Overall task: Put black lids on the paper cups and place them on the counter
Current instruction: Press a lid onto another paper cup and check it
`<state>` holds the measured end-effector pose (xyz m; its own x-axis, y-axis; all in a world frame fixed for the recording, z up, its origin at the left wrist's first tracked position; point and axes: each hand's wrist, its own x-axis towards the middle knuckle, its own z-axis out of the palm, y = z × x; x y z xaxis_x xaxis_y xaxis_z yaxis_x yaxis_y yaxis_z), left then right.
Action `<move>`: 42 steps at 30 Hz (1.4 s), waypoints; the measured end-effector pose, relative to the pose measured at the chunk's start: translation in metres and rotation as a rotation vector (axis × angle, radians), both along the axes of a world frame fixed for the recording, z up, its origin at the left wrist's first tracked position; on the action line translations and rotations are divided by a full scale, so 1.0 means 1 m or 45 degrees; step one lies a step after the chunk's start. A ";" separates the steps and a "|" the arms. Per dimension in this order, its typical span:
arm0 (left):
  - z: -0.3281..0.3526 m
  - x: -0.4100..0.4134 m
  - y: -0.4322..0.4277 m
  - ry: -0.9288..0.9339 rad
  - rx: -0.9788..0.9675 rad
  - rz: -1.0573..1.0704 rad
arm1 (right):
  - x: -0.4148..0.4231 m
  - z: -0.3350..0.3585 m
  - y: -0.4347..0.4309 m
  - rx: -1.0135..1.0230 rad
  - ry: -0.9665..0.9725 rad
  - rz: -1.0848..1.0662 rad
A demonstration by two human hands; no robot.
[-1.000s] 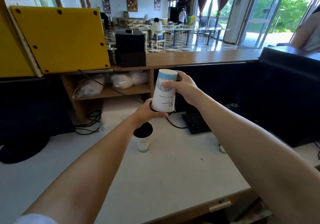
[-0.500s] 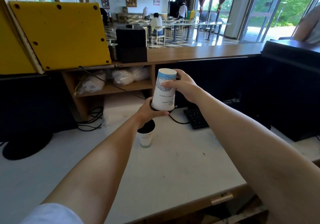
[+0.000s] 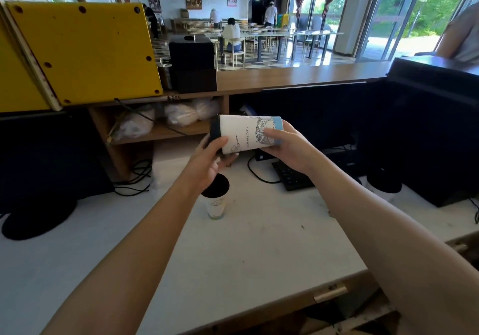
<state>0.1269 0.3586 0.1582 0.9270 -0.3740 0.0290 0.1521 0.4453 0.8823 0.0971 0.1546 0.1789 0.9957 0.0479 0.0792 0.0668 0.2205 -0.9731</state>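
A canteen is showing: dining tables [image 3: 298,34] and chairs [image 3: 234,53] are standing beyond the wooden counter [image 3: 298,78] (someone is sitting there).

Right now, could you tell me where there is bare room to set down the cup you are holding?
The white worktop is bare between the lidded cup, the keyboard and the near edge, and again left of that cup. Crowded: cables and monitor base far left.

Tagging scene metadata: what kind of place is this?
Likely a cafe or canteen: long brown wooden counter, dining tables and chairs beyond it, white printed paper cup with black lid.
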 end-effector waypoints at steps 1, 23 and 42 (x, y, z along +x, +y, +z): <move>0.008 0.001 0.001 -0.032 0.020 0.038 | -0.002 0.000 -0.002 -0.061 0.027 -0.001; 0.070 0.009 -0.034 -0.563 0.608 0.000 | 0.003 0.021 0.011 -0.548 -0.109 -0.183; -0.103 0.011 -0.095 0.056 0.853 0.193 | 0.026 -0.134 -0.006 -0.667 0.275 -0.305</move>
<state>0.1383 0.2639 0.0556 0.9654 -0.1645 -0.2021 0.1732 -0.1746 0.9693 0.1231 0.1485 0.0451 0.9745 -0.2014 -0.0989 -0.1553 -0.2873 -0.9452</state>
